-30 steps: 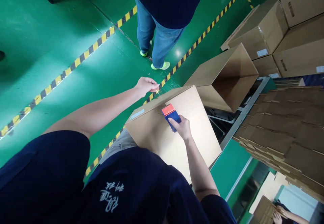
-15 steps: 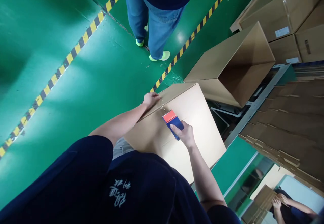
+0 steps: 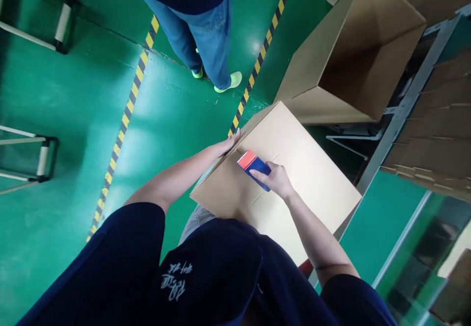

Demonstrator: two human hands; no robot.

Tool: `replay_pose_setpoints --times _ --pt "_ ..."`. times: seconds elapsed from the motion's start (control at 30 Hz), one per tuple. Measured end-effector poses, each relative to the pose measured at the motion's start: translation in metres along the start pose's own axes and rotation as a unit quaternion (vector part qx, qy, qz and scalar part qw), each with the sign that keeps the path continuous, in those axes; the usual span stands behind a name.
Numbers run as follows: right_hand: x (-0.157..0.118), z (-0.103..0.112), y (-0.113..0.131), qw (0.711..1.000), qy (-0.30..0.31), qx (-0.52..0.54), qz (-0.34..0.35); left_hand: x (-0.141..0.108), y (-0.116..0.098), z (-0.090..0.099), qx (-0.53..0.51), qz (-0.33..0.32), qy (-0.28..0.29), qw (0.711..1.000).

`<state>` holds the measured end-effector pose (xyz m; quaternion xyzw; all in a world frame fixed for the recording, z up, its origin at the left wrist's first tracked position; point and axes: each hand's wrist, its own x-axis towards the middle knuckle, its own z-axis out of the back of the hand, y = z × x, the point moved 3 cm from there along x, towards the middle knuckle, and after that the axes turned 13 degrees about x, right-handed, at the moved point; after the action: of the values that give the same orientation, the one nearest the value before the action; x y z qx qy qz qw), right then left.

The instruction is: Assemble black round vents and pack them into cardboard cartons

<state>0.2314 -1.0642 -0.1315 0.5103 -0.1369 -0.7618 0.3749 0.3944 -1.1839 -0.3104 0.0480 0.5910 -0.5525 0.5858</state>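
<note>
A closed brown carton [image 3: 294,169] sits tilted in front of my body, its broad top face towards me. My right hand [image 3: 278,177] is wrapped round a blue tape dispenser [image 3: 262,173] with an orange-red front end. That front end is close to the carton's left edge, over the seam; whether it touches the cardboard is not clear. Against the carton's left side lies my left hand [image 3: 228,144], fingers stretched along the cardboard and partly hidden by the edge.
An open empty carton [image 3: 316,90] lies on its side beyond mine, near a metal frame [image 3: 423,80]. Stacked flat cardboard [image 3: 437,115] is at right. Another person in jeans [image 3: 209,41] stands ahead. Striped tape [image 3: 128,115] marks the green floor; white frames [image 3: 44,159] stand at left.
My view has turned and shifted left. My left hand has gone from curled fingers at the carton's edge to fingers laid along its side. The dispenser stays near the seam in my right hand.
</note>
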Motion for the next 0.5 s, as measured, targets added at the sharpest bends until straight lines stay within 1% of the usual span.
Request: replay_pose_setpoints --times 0.07,0.1,0.13,0.2,0.27,0.33,0.4,0.43,0.5 --pt "0.0 0.001 -0.001 1.0 0.009 -0.006 0.004 -0.007 -0.008 0.007 0.03 0.033 0.012 0.999" --pt "0.0 0.001 -0.001 1.0 0.014 -0.009 0.008 -0.011 -0.013 0.01 0.041 0.037 0.01 0.998" --pt "0.0 0.001 0.0 1.0 0.019 -0.013 0.013 -0.017 -0.019 0.012 0.051 0.028 0.003 0.998" --pt "0.002 -0.002 0.001 0.999 0.027 -0.022 0.03 -0.031 -0.031 0.013 0.091 -0.011 -0.028 0.995" --pt "0.004 -0.004 0.003 0.998 0.031 -0.026 0.046 -0.046 -0.042 0.011 0.155 -0.05 -0.076 0.984" --pt "0.001 -0.003 -0.001 0.998 0.037 -0.018 0.054 -0.056 -0.048 0.009 0.216 -0.061 -0.115 0.968" --pt "-0.014 0.008 -0.019 0.997 0.051 0.002 0.055 -0.062 -0.052 0.012 0.259 -0.062 -0.13 0.955" --pt "-0.025 0.017 -0.035 0.996 0.06 0.018 0.057 -0.064 -0.054 0.015 0.279 -0.064 -0.135 0.949" --pt "-0.058 0.042 -0.083 0.994 0.072 0.059 0.06 -0.069 -0.059 0.022 0.323 -0.068 -0.159 0.93"
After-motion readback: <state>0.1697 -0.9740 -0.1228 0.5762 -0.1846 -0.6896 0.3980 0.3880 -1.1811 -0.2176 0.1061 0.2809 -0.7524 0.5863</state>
